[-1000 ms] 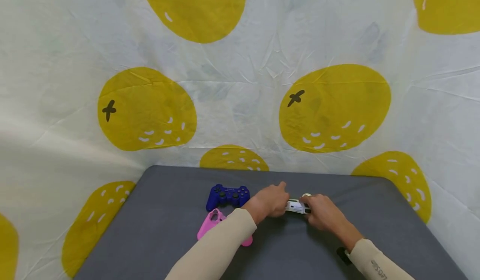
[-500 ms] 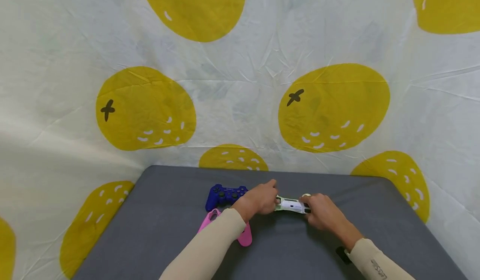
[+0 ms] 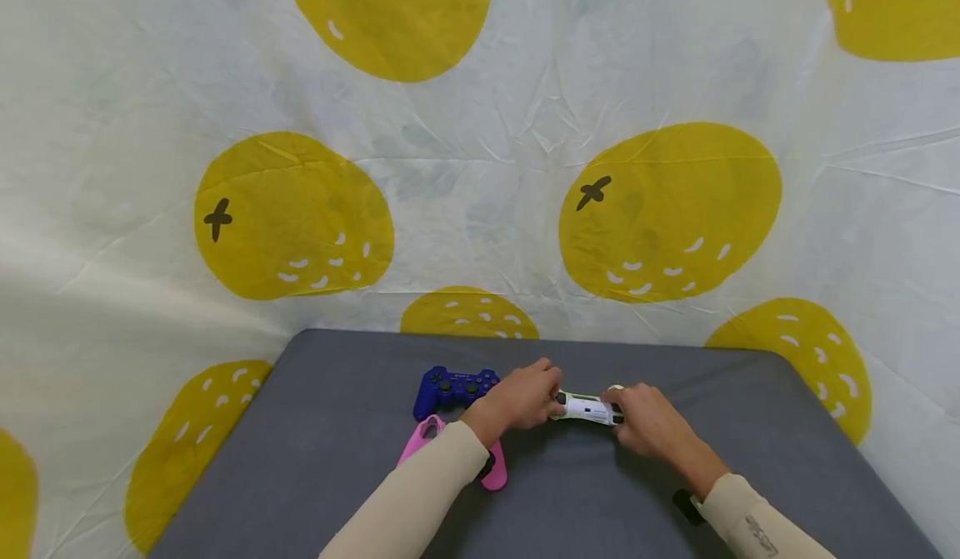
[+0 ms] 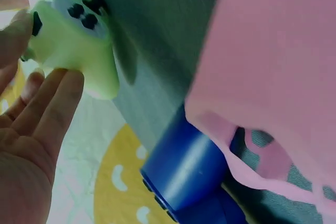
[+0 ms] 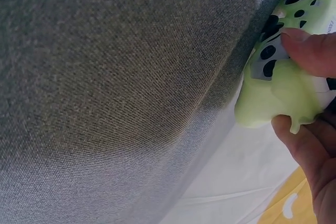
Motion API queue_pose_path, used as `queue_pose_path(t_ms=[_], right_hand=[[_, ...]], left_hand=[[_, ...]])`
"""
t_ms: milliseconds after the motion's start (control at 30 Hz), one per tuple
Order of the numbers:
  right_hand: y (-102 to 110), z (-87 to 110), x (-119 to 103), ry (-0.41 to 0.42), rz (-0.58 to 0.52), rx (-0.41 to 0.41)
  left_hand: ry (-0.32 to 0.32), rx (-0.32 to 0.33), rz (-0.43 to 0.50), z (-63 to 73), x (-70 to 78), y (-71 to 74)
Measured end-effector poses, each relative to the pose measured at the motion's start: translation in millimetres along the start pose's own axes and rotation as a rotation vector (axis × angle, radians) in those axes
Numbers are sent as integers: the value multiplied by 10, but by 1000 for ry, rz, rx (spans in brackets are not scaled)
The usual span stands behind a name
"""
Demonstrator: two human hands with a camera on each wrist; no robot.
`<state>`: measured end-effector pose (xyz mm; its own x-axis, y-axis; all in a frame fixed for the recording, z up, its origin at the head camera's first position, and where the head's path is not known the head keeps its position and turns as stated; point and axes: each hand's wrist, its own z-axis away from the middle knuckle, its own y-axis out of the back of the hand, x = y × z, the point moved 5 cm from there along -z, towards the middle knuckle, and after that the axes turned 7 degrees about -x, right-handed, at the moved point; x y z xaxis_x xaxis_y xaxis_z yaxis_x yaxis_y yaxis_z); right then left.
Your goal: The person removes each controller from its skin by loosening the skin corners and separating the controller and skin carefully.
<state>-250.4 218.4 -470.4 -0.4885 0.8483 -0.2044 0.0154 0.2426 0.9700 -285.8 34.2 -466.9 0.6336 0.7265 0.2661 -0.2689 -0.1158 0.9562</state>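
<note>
A white game controller (image 3: 590,410) in a pale green, black-spotted silicone cover (image 4: 76,51) is held between both hands over the table. My left hand (image 3: 522,396) grips its left end; in the left wrist view the fingertips press against the green cover. The right hand (image 3: 651,423) grips the other end. From the right wrist, its thumb lies over the spotted side of the cover (image 5: 283,90), with fingers beneath the green grip. Behind the left forearm lies a pink silicone controller cover (image 3: 493,469), partly hidden by the sleeve.
A blue game controller (image 3: 450,388) lies just beyond the pink cover, on the left side of the grey table (image 3: 337,442). Behind the table's far edge hangs a white cloth (image 3: 472,209) printed with yellow fruit.
My left hand has shifted left from the controller's middle to its left end, uncovering more of its white edge. The right hand has stayed almost in place.
</note>
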Motion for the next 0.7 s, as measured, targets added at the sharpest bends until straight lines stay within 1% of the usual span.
queue_pose_path(t_ms=[67,167,233,367,500,600,700], right_hand=[[2,4,9,-9,-10,-5],[3,1,24,-14,-12,-3],[4,-4,22,-9,-2,7],[3,-23,-7,19,28,40],[9,-36,-30,20,44,60],[8,-33,-39,4,46,62],[-1,-25,-42,-7,44,50]], left_hand=[[-25,10,-26,10,47,6],[-46,23,-100,22,133,22],[-51,28,-162,26,185,22],[-32,34,-241,31,253,-22],[7,99,-332,10,325,-76],[69,144,-386,-23,376,-110],[109,148,-424,-48,420,-142]])
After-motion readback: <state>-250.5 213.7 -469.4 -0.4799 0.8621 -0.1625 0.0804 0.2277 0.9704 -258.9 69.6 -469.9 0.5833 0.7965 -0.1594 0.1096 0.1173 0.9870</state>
